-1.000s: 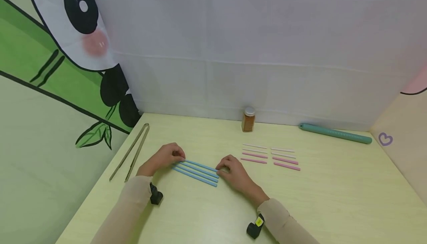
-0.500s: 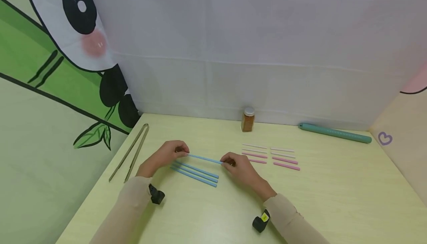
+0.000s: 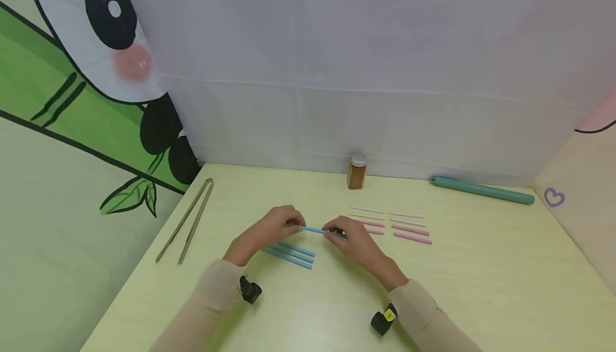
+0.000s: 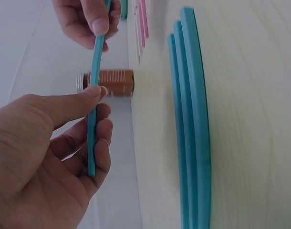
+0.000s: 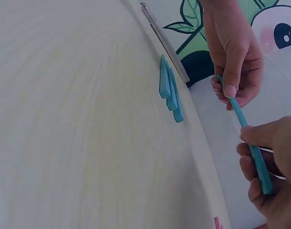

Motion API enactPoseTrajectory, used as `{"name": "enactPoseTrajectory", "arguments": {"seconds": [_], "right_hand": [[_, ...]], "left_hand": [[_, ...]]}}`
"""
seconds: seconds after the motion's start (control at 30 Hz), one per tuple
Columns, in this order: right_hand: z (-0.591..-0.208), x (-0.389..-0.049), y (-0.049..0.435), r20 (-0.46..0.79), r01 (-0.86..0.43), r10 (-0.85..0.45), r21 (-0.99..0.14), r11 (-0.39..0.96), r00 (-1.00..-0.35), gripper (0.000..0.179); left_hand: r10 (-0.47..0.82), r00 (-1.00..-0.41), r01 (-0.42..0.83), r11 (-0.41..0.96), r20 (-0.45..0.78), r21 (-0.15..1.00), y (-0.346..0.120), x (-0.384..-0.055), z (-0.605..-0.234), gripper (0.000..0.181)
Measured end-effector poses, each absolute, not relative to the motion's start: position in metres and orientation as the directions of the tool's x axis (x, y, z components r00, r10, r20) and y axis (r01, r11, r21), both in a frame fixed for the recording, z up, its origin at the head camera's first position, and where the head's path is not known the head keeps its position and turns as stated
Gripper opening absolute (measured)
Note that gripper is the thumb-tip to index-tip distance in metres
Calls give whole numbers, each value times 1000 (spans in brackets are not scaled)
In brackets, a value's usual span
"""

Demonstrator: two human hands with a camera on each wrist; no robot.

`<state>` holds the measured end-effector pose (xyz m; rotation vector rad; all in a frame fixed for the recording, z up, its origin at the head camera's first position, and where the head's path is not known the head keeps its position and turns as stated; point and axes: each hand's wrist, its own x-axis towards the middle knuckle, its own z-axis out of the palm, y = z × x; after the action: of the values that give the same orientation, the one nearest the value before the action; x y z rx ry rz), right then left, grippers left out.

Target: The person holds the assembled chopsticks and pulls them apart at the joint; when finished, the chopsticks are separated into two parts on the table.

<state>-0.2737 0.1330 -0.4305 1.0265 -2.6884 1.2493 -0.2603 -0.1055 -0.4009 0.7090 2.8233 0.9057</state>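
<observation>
Between left hand [image 3: 271, 230] and right hand [image 3: 357, 242]: slim, straight blue stick [image 3: 314, 229].

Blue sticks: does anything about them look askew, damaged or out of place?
Nothing stands out. Three blue sticks lie side by side on the table; the left hand and right hand hold a fourth stick above it, with no visible break. Fingers cover parts of it, so those can't be checked.

Metal tongs [image 3: 182, 221] lie left of the fingers [image 3: 295, 215]. Beyond the fingers, a silver-capped jar [image 3: 356, 175] stands upright before a white backdrop [image 3: 366, 74]. Well to their right lies a green rod [image 3: 481, 190].
</observation>
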Motion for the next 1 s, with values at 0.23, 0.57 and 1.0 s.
{"name": "enactPoseTrajectory", "arguments": {"seconds": [0.23, 0.57, 1.0], "right_hand": [[-428, -277, 148, 299, -596, -560, -645, 478, -773, 10], [-422, -278, 163, 294, -582, -543, -646, 494, -787, 7], [-426, -281, 174, 309, -603, -554, -632, 488, -773, 7]], "left_hand": [[494, -865, 459, 710, 86, 534, -75, -265, -399, 9], [481, -862, 487, 700, 160, 522, -55, -267, -399, 6], [491, -841, 534, 680, 230, 503, -49, -271, -407, 7]]}}
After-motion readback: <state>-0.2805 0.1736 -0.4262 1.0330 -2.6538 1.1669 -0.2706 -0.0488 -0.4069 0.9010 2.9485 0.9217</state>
